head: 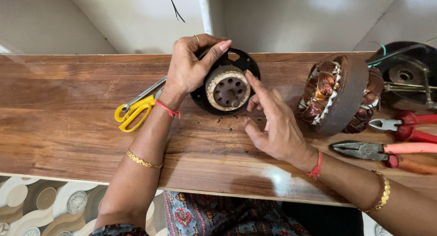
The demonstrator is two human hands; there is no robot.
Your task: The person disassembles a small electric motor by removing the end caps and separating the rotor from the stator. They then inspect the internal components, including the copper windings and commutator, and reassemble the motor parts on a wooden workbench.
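A black round motor plate (pixel 246 63) with a tan ring-shaped core (pixel 226 88) stands tilted on the wooden bench (pixel 68 126). My left hand (pixel 191 65) grips its upper left rim, thumb over the top. My right hand (pixel 273 122) has its index finger pressed on the right edge of the tan core, the other fingers loosely curled. Both wrists wear red threads and gold bracelets.
Yellow-handled scissors (pixel 134 111) lie left of the plate. A copper-wound stator (pixel 339 95) leans at the right, with a black motor housing (pixel 407 72) behind it. Two red-handled pliers (pixel 387 149) lie near the right edge. A white wall rises behind the bench.
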